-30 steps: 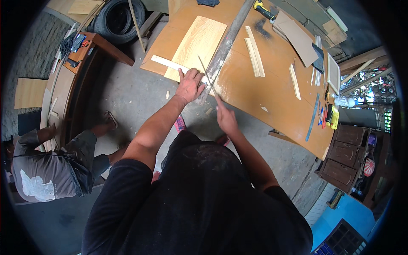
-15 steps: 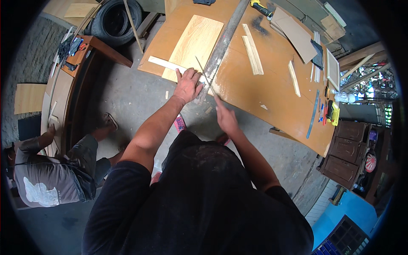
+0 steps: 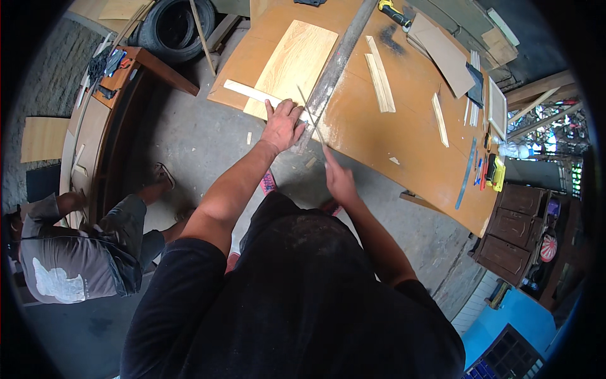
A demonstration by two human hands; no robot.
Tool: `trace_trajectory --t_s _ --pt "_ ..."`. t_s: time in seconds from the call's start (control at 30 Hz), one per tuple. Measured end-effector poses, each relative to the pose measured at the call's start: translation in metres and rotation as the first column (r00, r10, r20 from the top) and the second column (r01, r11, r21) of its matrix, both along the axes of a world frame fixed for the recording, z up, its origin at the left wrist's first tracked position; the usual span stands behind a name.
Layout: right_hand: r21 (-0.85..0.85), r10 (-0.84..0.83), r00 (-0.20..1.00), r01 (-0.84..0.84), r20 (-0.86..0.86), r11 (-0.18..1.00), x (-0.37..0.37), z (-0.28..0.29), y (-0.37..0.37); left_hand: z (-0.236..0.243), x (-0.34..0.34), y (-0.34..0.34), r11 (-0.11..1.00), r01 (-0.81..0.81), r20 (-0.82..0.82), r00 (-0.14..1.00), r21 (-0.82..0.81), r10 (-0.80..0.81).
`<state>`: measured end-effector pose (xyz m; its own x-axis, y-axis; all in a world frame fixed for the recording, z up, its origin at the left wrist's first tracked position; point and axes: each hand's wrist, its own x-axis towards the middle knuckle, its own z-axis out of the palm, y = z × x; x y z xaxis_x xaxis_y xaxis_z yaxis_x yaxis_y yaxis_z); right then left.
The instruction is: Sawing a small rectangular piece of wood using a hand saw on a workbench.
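A pale wooden strip (image 3: pixel 243 91) lies across the near end of a wide light wood board (image 3: pixel 297 54) and reaches the grey bar at the table's edge. My left hand (image 3: pixel 282 126) bears down on the strip's right end, fingers bent over it, and holds it in place. In my right hand (image 3: pixel 341 181), closed just off the table edge, is a handsaw (image 3: pixel 312 115), seen edge-on as a thin dark line. Its blade slants up and leftward across the strip's end beside my left fingers. The saw's handle is hidden in my fist.
Pale sawdust coats the grey bar (image 3: pixel 344 50) and the brown table (image 3: pixel 416 151) beside it. Cut strips (image 3: pixel 380 82), brown sheets (image 3: pixel 442 54), a metal ruler (image 3: pixel 466 174) and a yellow-black tool (image 3: pixel 499 174) lie rightward. Another person (image 3: pixel 69 246) sits at far left by a wooden cabinet.
The whole scene has shifted slightly in view. My right hand and the saw keep nearly the same place against the strip; my left hand still holds the strip down.
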<state>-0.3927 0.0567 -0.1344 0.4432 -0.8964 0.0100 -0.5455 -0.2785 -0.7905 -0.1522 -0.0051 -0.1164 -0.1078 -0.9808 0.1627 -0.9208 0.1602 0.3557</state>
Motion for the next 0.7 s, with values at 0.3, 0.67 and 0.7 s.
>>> trace_trajectory --t_s 0.3,0.67,0.7 --pt "0.344 -0.067 0.998 0.062 0.003 0.937 -0.029 -0.014 0.044 0.0 0.001 -0.002 1.0 -0.01 0.01 1.0 0.001 0.01" --pt "-0.048 -0.019 1.0 0.02 0.013 0.999 0.016 -0.001 -0.017 -0.001 0.0 -0.001 1.0 0.021 -0.025 0.999 0.014 -0.021" --pt "-0.104 -0.037 0.999 0.039 0.02 0.994 0.022 0.001 -0.023 0.001 0.0 -0.001 0.999 0.026 -0.024 0.999 0.021 -0.026"
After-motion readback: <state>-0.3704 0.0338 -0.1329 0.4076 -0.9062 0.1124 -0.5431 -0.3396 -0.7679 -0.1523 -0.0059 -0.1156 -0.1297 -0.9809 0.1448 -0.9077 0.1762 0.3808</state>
